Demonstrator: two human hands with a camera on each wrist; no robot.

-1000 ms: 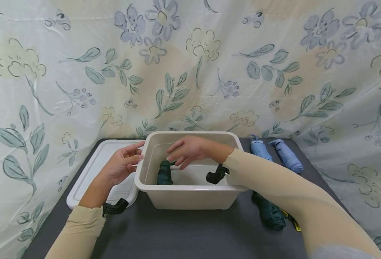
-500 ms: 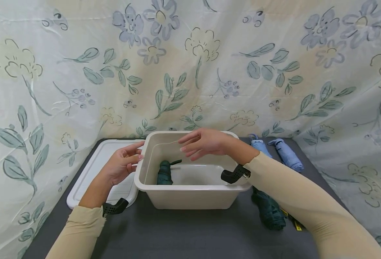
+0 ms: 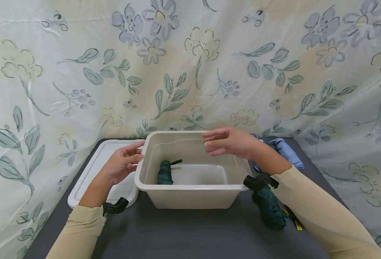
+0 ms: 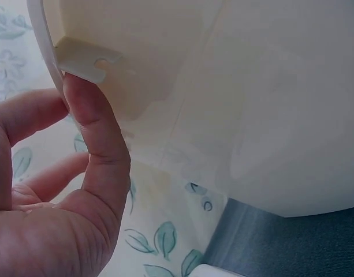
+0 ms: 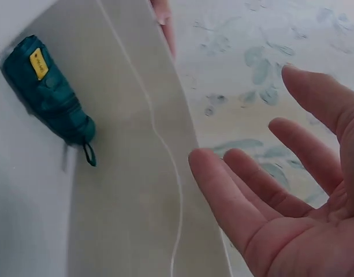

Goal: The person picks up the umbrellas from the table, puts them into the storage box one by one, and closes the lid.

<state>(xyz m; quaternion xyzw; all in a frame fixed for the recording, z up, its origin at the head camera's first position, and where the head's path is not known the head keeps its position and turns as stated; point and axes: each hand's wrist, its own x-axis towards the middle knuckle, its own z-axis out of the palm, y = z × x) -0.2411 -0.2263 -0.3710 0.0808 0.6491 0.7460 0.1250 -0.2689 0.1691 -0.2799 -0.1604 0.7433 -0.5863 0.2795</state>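
Note:
A cream plastic storage box [image 3: 190,198] stands open in the middle of the table. Inside, at its left end, lies a dark green folded umbrella [image 3: 165,173]; the right wrist view shows a yellow label and a wrist loop on this umbrella [image 5: 52,95]. My left hand [image 3: 121,166] pinches the box's left rim, thumb and fingers around the edge. Over the right part of the box hovers my right hand [image 3: 232,144], fingers spread and holding nothing. In the right wrist view the right hand [image 5: 286,208] has bare fingertips beside the box wall.
Right of the box lies another dark green folded umbrella [image 3: 269,210], with a yellow-tagged item [image 3: 298,223] beside it. Farther back are blue folded umbrellas [image 3: 289,154], partly behind the right arm. A white lid [image 3: 86,180] lies at the left. Floral cloth [image 3: 190,72] hangs behind.
My right hand has moved right, away from the green umbrella in the box, leaving its loop in plain sight. The left hand stays at the rim.

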